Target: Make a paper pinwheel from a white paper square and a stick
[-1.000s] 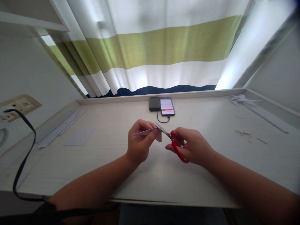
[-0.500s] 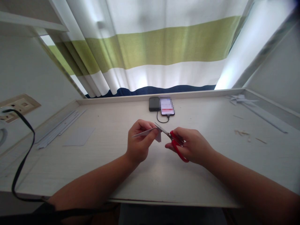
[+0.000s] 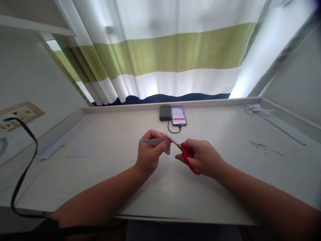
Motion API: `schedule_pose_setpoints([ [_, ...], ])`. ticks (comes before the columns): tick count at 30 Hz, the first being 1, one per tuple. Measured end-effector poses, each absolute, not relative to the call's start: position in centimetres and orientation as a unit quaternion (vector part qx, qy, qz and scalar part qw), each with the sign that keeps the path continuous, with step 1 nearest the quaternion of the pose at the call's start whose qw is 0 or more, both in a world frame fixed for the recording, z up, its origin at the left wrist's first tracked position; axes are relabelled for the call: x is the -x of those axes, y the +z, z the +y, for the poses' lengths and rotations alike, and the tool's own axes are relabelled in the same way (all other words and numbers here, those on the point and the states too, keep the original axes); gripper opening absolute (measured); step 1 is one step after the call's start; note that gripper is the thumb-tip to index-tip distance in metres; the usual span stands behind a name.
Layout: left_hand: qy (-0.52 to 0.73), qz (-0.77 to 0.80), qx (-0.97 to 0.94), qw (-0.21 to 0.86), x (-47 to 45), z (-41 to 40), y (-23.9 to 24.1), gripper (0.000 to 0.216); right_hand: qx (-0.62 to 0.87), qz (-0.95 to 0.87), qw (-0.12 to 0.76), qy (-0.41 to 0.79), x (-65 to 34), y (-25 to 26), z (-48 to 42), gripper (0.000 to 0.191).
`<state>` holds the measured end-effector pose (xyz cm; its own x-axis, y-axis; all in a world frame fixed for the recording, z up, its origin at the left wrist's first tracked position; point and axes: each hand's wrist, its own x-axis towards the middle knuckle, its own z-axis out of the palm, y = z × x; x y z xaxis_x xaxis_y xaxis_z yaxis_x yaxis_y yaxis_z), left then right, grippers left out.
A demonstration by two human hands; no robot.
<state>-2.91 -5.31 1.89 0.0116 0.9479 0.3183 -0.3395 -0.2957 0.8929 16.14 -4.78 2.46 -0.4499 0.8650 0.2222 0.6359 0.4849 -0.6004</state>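
Observation:
Pinched in my left hand (image 3: 149,152) is a piece of white paper (image 3: 151,142), with one part pointing left and another hanging below the fingertips. My right hand (image 3: 203,157) grips red-handled scissors (image 3: 187,154), fingers through the loops. Their metal blades slant up and left to the paper's edge beside my left fingertips. Whether the blades have paper between them is hard to see. Both hands are held above the middle of the white desk (image 3: 160,197).
Behind my hands lie a dark power bank (image 3: 165,113) and a phone (image 3: 179,116) joined by a cable. Paper strips (image 3: 64,140) and a flat sheet (image 3: 84,146) are at left. Folded paper (image 3: 257,107) and small wooden bits (image 3: 258,144) sit at right. A black cord (image 3: 31,167) hangs at far left.
The scissors and my right hand have shifted slightly left, and the blades look more closed. The paper in my left hand has tilted a little.

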Motion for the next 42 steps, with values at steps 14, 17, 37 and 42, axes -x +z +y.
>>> schedule_pose_setpoints([
  [14,0.645,0.306,-0.45,0.536,2.5,-5.3,1.6,0.019,0.461,-0.822,0.262,0.209,-16.0,2.1,-4.7,0.033],
  [17,0.642,0.309,-0.45,0.538,2.5,-5.3,1.8,0.018,0.464,-0.82,0.257,0.213,-16.0,2.2,-4.8,0.033],
  [37,0.632,0.33,-0.432,0.552,2.5,-5.4,2.4,0.022,0.476,-0.809,0.272,0.215,-16.2,1.9,-4.4,0.035],
  [42,0.63,0.313,-0.415,0.577,2.4,-5.2,2.2,0.023,0.553,-0.776,0.255,0.165,-17.5,1.9,-2.5,0.033],
])
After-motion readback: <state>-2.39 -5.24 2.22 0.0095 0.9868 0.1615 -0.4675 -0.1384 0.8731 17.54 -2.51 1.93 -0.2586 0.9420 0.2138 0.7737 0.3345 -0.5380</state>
